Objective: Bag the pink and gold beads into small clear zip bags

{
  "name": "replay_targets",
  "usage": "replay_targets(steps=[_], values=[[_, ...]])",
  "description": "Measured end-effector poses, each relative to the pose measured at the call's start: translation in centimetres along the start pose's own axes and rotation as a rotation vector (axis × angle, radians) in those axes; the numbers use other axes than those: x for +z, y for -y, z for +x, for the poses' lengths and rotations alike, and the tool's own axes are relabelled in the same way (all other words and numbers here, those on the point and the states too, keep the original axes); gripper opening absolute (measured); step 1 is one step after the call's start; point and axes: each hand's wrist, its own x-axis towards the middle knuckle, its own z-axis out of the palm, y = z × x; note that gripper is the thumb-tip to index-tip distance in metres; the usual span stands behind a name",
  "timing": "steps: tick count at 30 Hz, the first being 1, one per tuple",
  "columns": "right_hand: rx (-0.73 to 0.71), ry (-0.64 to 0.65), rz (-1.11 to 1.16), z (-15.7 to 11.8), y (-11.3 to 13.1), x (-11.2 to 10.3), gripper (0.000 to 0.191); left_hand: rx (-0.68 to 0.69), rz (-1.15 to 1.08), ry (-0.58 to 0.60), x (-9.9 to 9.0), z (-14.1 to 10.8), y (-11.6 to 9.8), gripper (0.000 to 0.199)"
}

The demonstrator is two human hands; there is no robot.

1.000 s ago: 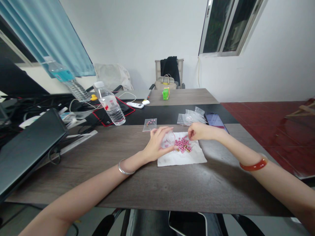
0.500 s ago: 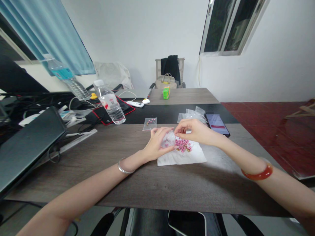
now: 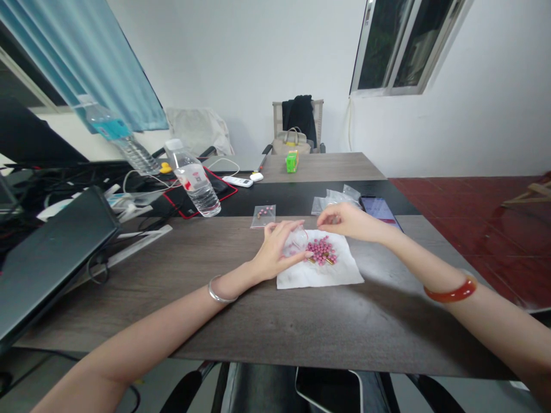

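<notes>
The bench (image 3: 318,338) runs ahead, with a laptop (image 3: 51,252) along its left side and a water bottle (image 3: 193,183) standing beyond the hands. A white tissue (image 3: 321,278) lies in front, and it seems to be there to keep the pink beads (image 3: 321,250), heaped on it, from rolling away. The hands are apart, either side of the heap. The left hand (image 3: 275,252) curls round a clear bag (image 3: 297,241), cupping it upright just beside the beads, close enough for easy filling. The right hand (image 3: 348,221) hangs above the tissue's far edge, fingertips drawn together; whether they pinch a bead is too small to tell. A small bag (image 3: 262,216) of beads lies just beyond
</notes>
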Motion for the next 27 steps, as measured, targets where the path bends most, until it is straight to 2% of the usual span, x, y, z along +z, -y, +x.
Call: replay_targets(steps=[2,5,13,18,27], values=[[0.053,0.101,-0.065,0.2,-1.4,-0.4,0.014,0.0,-0.005,-0.006,0.0,0.0,0.0,0.062],[0.08,0.168,-0.132,0.4,-2.9,-0.5,0.018,0.012,-0.013,-0.016,0.0,0.0,0.0,0.061],[0.078,0.182,-0.161,0.4,-3.9,0.1,0.024,0.01,-0.038,-0.009,-0.1,0.0,0.0,0.063],[0.053,0.194,-0.204,0.5,-4.3,0.2,0.019,0.018,-0.042,-0.017,-0.2,0.1,0.0,0.063],[0.03,0.15,-0.248,0.3,-3.9,0.5,0.016,0.025,-0.033,-0.025,0.0,0.1,0.1,0.062]])
